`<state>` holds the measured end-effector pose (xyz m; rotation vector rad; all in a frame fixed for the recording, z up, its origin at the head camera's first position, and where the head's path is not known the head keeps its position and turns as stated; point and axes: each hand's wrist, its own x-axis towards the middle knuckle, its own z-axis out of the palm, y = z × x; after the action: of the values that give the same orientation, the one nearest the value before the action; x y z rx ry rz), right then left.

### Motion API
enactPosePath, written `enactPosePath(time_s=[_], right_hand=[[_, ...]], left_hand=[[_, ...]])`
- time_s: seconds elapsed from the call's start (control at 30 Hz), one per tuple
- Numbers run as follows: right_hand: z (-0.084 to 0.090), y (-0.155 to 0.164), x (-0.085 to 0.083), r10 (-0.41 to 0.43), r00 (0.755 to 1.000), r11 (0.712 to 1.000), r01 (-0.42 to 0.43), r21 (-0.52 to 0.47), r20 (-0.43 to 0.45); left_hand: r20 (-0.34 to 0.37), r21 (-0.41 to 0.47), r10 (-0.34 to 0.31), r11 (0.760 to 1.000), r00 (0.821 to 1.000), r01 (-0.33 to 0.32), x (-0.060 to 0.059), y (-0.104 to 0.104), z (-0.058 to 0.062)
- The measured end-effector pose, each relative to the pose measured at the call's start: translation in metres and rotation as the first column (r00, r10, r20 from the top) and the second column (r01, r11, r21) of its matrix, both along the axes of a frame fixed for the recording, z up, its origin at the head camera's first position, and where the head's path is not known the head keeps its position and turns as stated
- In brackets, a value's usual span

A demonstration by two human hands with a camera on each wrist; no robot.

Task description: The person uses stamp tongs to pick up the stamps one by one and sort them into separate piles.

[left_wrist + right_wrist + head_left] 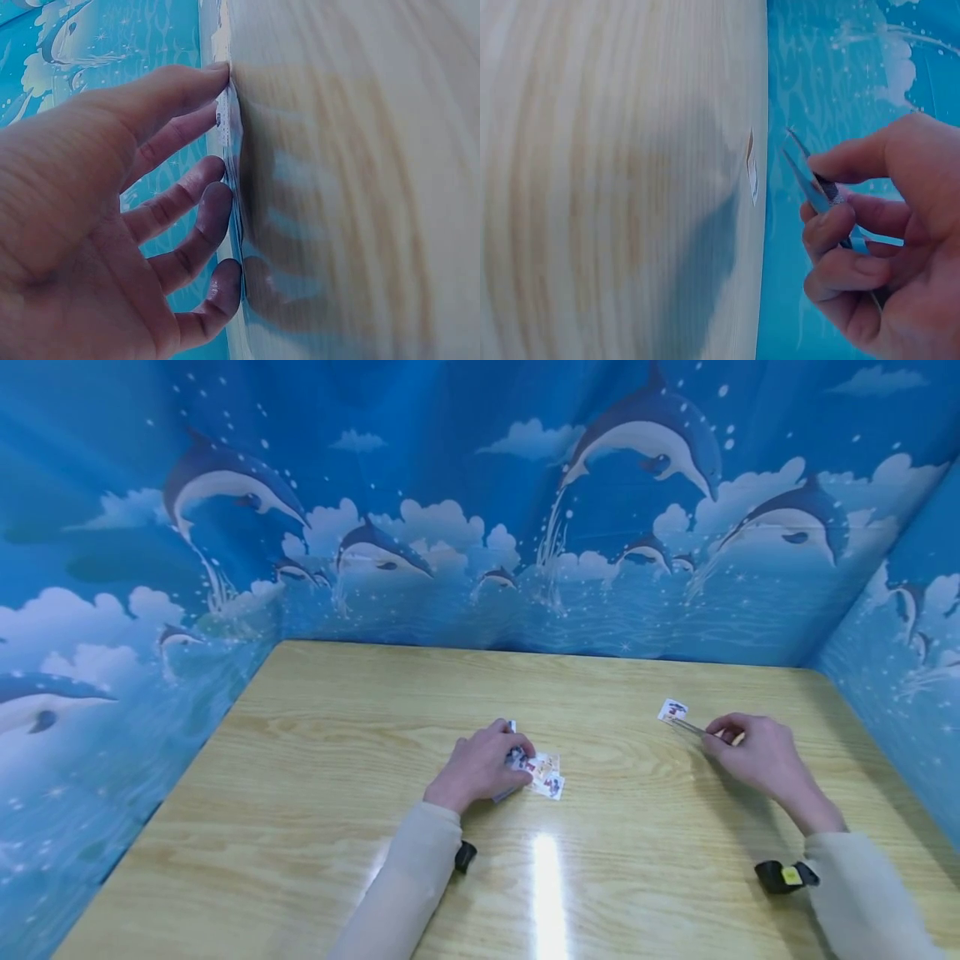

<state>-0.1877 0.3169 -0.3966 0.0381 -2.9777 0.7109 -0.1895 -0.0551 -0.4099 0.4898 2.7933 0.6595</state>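
Note:
My left hand (516,752) rests on a small pile of printed sticker cards (546,774) near the middle of the wooden table (337,760). In the left wrist view its fingertips (219,196) press flat on the thin edge of the cards (227,124). My right hand (718,735) grips metal tweezers (686,727) whose tips point at a single small card (672,710) lying flat on the table. In the right wrist view the right hand (829,191) pinches the tweezers (806,176), and their tips stand slightly parted, just clear of the card (752,169).
Blue dolphin-print walls (480,527) close the table in at the back and on both sides. Black wrist straps (783,875) sit on both sleeves. A bright light glare (547,877) lies on the near table surface.

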Motion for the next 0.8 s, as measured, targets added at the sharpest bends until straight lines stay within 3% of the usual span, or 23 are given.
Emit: enactPosePath(time_s=[0.4,0.8], right_hand=[[-0.001,-0.030,0.010,0.123,0.988,0.986,-0.112,-0.121,0.090],[-0.003,-0.061,0.020,0.290,0.940,0.938,-0.243,-0.247,0.178]], left_hand=[[-0.002,0.008,-0.005,1.000,1.000,0.005,0.000,0.001,-0.001],[-0.008,0.001,-0.007,1.000,1.000,0.007,0.000,0.000,0.000]])
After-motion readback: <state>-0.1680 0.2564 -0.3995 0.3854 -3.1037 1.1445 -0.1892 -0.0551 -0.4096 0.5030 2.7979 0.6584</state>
